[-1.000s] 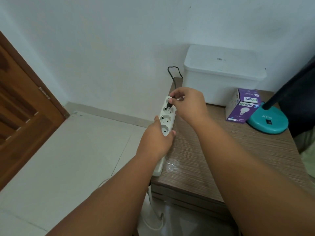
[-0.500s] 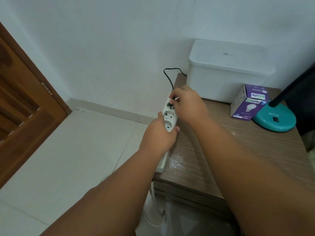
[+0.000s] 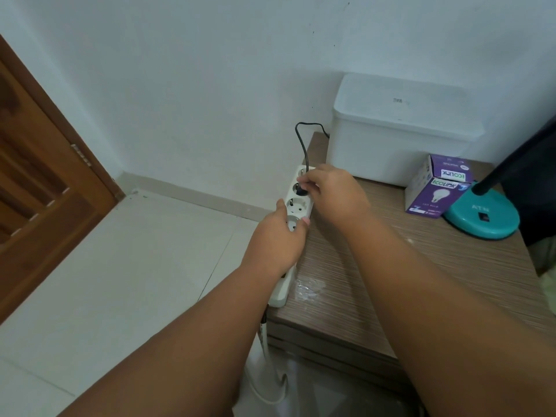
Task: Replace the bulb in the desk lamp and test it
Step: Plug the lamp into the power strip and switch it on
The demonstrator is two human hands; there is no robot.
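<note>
The white box (image 3: 400, 136) at the back of the table (image 3: 406, 275) has its lid on, so what it holds cannot be seen. In front of it stands a purple bulb box (image 3: 428, 197) with its top flap lifted; its inside is hidden too. The front reads ECOLINK above a picture of a bulb, and the same word shows upside down on the flap. Just beside it is the teal lamp base (image 3: 481, 218), with raised letters that look like ATN and a small black switch.

The power strip (image 3: 298, 206) lies along the table's left edge. The left hand (image 3: 276, 245) grips its middle, thumb on one side and fingers curled over the other. The right hand (image 3: 334, 191) pinches the black plug (image 3: 301, 188) between thumb and fingertips, and the plug sits in a socket near the strip's far end. The black cable (image 3: 302, 145) rises from the plug and curves behind the white box. A white cord (image 3: 264, 374) hangs from the strip's near end
</note>
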